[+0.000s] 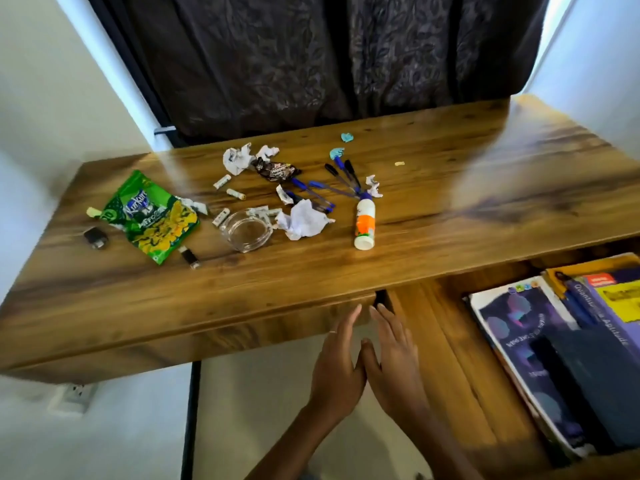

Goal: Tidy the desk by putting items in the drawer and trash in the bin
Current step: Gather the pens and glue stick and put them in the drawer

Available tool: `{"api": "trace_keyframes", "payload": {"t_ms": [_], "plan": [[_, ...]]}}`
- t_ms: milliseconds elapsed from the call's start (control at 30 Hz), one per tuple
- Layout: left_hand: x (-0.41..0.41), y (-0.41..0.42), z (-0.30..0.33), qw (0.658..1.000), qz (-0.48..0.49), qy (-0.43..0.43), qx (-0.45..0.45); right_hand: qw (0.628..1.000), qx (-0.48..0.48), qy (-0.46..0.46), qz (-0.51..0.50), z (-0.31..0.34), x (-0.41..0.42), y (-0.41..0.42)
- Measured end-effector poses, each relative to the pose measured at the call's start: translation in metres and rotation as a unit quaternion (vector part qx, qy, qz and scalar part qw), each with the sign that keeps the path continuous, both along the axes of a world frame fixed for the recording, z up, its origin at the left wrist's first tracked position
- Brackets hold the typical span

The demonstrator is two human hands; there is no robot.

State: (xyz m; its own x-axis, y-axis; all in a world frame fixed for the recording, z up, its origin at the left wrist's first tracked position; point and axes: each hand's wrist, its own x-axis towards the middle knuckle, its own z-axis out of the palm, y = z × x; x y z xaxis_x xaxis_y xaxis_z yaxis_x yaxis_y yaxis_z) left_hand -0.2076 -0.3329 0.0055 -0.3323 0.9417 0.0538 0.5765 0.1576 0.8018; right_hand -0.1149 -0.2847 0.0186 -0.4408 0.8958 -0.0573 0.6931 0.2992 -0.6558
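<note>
Barely begun, judging by the clutter. Both hands empty: left hand [337, 362] and right hand [393, 358] side by side, fingers straight, fingertips at the front edge of the desk [450, 216], close by the dark gap beside the left drawer front [242, 336]; whether pressing or merely touching, impossible to tell. To the right of the hands, pulled well out: the open drawer [460, 375], already holding books [540, 358] but none of the loose desk items. Beyond the hands, all on the desktop: blue pens [322, 192] in a loose heap straight ahead, a glue bottle [364, 221] lying on its side just right of them, a glass ashtray [246, 231] ahead and slightly left, crumpled paper [303, 220] between ashtray and bottle. Farther left, well apart from the hands: a green snack bag [152, 216], a small dark object [95, 237] past it, more paper scraps [237, 159] and a dark wrapper [275, 169] toward the back edge. No bin in view. Left to do, seemingly: pens, glue and small items into the drawer, bag, wrapper and paper into the trash.
</note>
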Motion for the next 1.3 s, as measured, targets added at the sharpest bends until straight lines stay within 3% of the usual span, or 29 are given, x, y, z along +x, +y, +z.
{"api": "trace_keyframes", "payload": {"t_ms": [233,533,733,867,1067,1167,1300], "plan": [[-0.098,-0.013,0.012,1.000,0.014,0.004,0.022,0.998,0.039,0.052,0.011,0.014,-0.091,-0.018],[-0.156,0.017,0.022,0.995,0.059,-0.055,0.065,0.997,0.071,0.022,0.027,0.033,-0.146,0.021],[-0.179,0.076,0.038,0.969,0.071,-0.212,0.103,0.996,0.081,0.033,0.009,0.047,-0.165,0.098],[-0.197,0.121,0.057,0.937,0.093,-0.330,0.064,0.995,0.083,0.060,-0.002,0.049,-0.174,0.169],[-0.214,0.180,0.080,0.927,0.116,-0.347,0.080,0.995,0.070,0.070,-0.029,0.052,-0.184,0.258],[-0.220,0.204,0.083,0.925,0.141,-0.337,0.104,0.998,0.050,0.015,-0.034,0.044,-0.190,0.295],[-0.229,0.226,0.084,0.905,0.154,-0.388,0.077,0.997,0.044,-0.049,-0.044,0.028,-0.198,0.327]]}}
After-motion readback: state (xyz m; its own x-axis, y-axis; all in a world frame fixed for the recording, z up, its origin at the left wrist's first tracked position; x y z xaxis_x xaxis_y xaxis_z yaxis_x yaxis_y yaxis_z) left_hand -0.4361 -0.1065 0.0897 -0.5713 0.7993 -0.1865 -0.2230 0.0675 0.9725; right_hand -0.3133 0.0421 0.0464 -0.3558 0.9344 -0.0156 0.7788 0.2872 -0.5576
